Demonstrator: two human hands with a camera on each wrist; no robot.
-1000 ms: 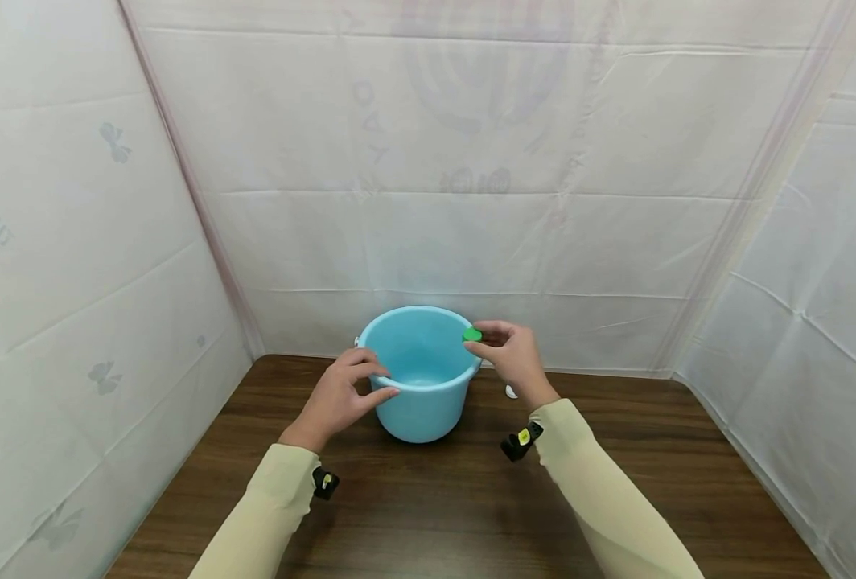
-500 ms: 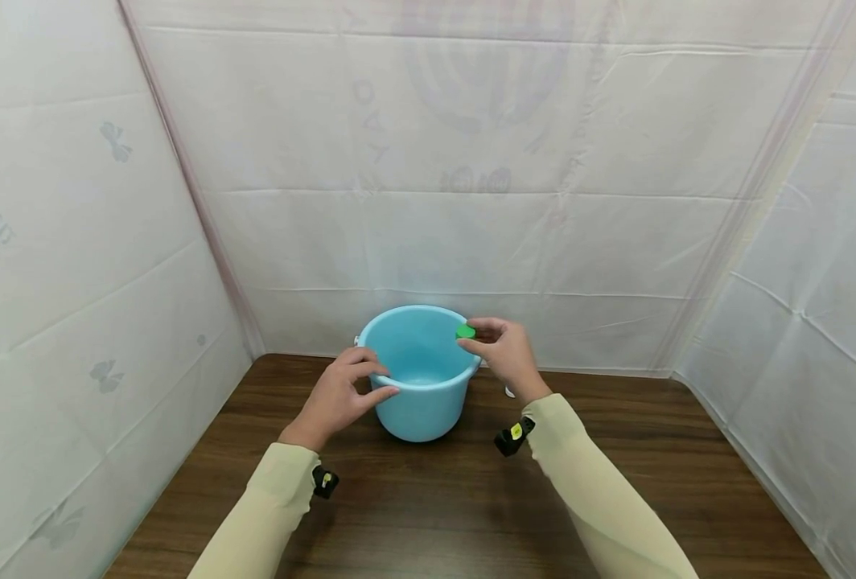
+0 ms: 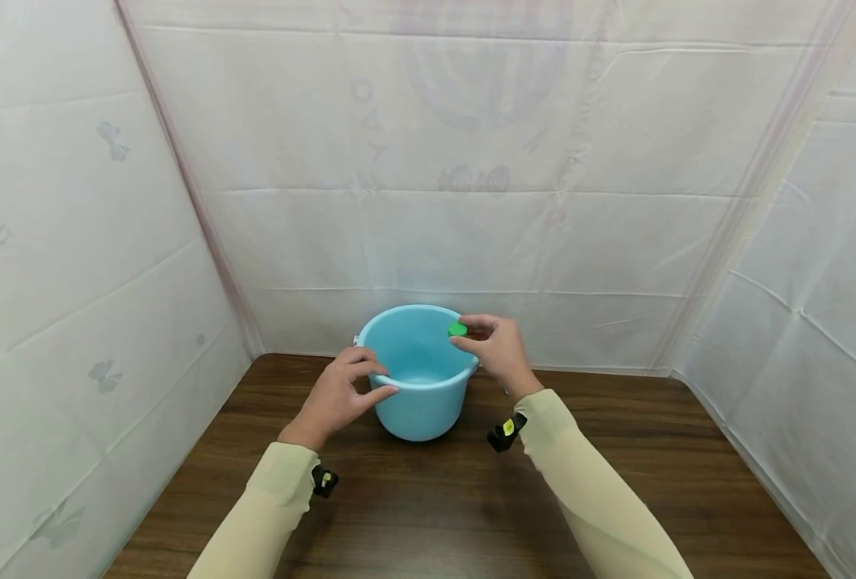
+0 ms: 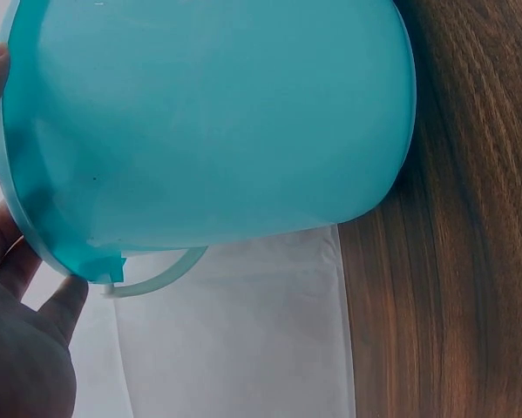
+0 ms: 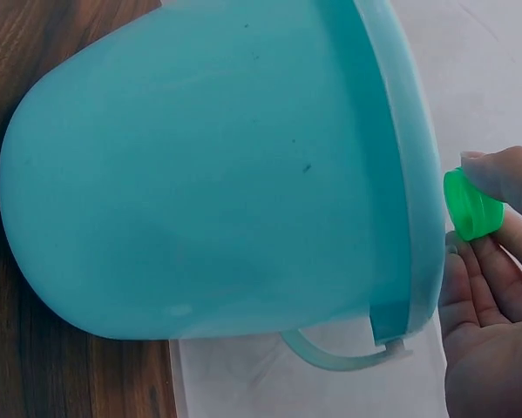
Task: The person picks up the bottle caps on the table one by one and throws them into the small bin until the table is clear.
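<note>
A light blue plastic bucket (image 3: 419,414) stands upright on the table, its mouth facing up. My left hand (image 3: 332,398) holds its near-left rim, the thumb and fingers spread along the edge. Between the thumb and fingers of my right hand (image 3: 502,350) is a small green bottle cap (image 3: 457,330). The cap is above the bucket's right rim, and in the right wrist view the cap (image 5: 472,205) appears just past the rim, apart from it. The bucket's pale handle (image 4: 169,274) hangs at the far side in the left wrist view.
Dark brown wood-grain table (image 3: 413,515) lies under the bucket. White sheeting (image 3: 428,225) rises behind it and on both sides. A small white thing right of the bucket is almost hidden behind my right wrist.
My right hand has moved left with the green bottle cap, from beside the rim to above the bucket's right part. The left hand has stayed on the rim.
</note>
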